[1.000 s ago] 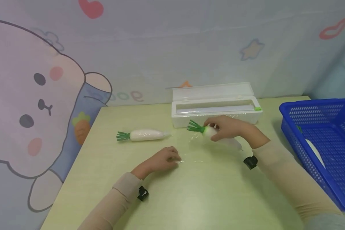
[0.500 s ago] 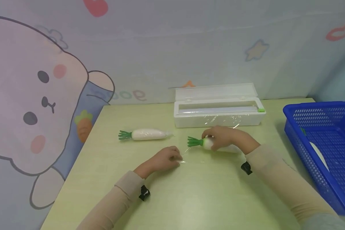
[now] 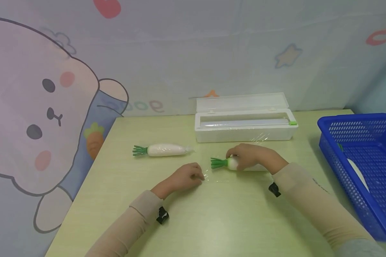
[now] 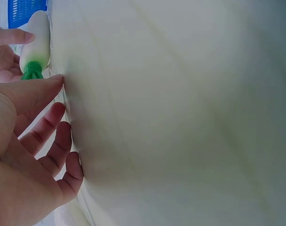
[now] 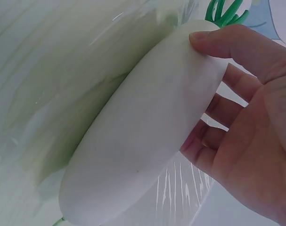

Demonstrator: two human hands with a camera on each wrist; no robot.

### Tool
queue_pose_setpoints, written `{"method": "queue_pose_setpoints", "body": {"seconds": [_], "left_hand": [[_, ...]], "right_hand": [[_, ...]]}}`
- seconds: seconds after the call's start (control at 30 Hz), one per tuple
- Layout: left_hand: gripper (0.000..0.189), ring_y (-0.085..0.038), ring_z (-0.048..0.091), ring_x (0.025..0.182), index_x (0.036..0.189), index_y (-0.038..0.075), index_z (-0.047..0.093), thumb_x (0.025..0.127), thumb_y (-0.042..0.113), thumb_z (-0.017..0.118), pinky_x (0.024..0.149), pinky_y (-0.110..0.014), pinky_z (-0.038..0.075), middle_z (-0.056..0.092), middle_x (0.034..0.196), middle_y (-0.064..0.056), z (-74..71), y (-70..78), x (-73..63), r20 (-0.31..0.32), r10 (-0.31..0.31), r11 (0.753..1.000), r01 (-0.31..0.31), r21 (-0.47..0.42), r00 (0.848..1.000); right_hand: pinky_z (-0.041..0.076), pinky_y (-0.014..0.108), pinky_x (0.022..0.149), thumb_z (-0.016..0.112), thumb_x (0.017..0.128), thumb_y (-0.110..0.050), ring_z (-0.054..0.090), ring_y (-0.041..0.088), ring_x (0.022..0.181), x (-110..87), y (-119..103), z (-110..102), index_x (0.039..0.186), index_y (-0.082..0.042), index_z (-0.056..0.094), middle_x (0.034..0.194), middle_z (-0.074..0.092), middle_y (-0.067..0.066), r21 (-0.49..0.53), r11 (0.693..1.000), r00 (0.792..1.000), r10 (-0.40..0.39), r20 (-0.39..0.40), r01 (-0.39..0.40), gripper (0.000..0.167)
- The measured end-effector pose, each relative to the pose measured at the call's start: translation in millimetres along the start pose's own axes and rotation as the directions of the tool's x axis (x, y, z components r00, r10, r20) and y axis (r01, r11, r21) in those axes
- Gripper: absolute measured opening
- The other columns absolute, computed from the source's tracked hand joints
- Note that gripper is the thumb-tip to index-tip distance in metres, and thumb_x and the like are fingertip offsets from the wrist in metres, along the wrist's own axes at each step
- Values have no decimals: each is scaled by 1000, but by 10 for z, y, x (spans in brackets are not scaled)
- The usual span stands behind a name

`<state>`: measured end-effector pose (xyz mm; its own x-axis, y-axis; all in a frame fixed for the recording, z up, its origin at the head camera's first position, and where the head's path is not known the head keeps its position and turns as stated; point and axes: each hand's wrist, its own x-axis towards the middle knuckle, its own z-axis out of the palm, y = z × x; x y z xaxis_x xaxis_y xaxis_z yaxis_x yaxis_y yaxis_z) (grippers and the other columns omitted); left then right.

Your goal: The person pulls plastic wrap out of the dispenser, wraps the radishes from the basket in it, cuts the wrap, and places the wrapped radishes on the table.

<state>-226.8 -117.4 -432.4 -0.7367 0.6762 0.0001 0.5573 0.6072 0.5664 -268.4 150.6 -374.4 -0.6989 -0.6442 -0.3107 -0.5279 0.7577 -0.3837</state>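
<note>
A white radish (image 3: 232,164) with green stalks lies over clear cling film, close to the table. My right hand (image 3: 248,156) grips it from above near the stalk end; in the right wrist view the thumb is on one side of the radish (image 5: 138,127) and the fingers on the other. My left hand (image 3: 186,177) pinches the near left edge of the cling film (image 3: 218,177) between thumb and index finger, its other fingers loosely bent against the table. Left of the box, another radish (image 3: 166,150) lies wrapped in film.
A white cling film box (image 3: 244,134) with its lid (image 3: 241,101) raised stands at the back, the roll inside. At the right sits a blue basket (image 3: 344,171) with a white radish (image 3: 357,175) in it. A cartoon-printed cloth (image 3: 180,53) hangs behind the table (image 3: 212,221).
My right hand has lowered the radish toward the near side, from tilted to lying level over the film. The left hand keeps its pinch on the film edge. The head view has shifted slightly.
</note>
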Motion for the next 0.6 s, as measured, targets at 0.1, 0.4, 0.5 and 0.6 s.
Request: {"method": "queue_pose_setpoints", "body": {"seconds": [0.1, 0.4, 0.5, 0.6], "left_hand": [[10, -21, 60, 97, 92, 4, 74, 85, 2, 67, 89, -32, 48, 63, 97, -4, 4, 5, 6, -7, 4, 1000, -4, 0, 1000], [8, -20, 60, 92, 88, 4, 74, 87, 3, 66, 85, -32, 49, 63, 93, -4, 27, -6, 21, -35, 18, 1000, -17, 23, 999], [7, -19, 60, 91, 87, 5, 74, 87, 3, 67, 85, -31, 49, 62, 93, -3, 36, -17, 29, -38, 2, 1000, -1, 21, 999], [7, -20, 59, 90, 85, 5, 73, 87, 3, 67, 84, -32, 49, 62, 92, -4, 41, -16, 30, -41, 0, 1000, 1, 20, 999]], "right_hand": [[47, 39, 88, 69, 77, -2, 56, 20, 96, -8, 11, 8, 120, -5, 63, 114, 64, 9, 0, 1000, 1000, -5, -3, 5, 44], [46, 43, 93, 67, 81, -7, 58, 28, 107, -34, 39, 72, 122, -2, 61, 121, 62, 14, -15, 1000, 998, -22, -51, 21, 42], [45, 44, 94, 68, 81, -8, 57, 29, 108, -54, 59, 96, 121, -2, 62, 120, 62, 15, -9, 1000, 997, -24, -74, 23, 41], [45, 45, 95, 69, 81, -9, 57, 30, 110, -77, 91, 127, 122, -2, 61, 120, 62, 15, -7, 1000, 995, -25, -97, 25, 42]]}}
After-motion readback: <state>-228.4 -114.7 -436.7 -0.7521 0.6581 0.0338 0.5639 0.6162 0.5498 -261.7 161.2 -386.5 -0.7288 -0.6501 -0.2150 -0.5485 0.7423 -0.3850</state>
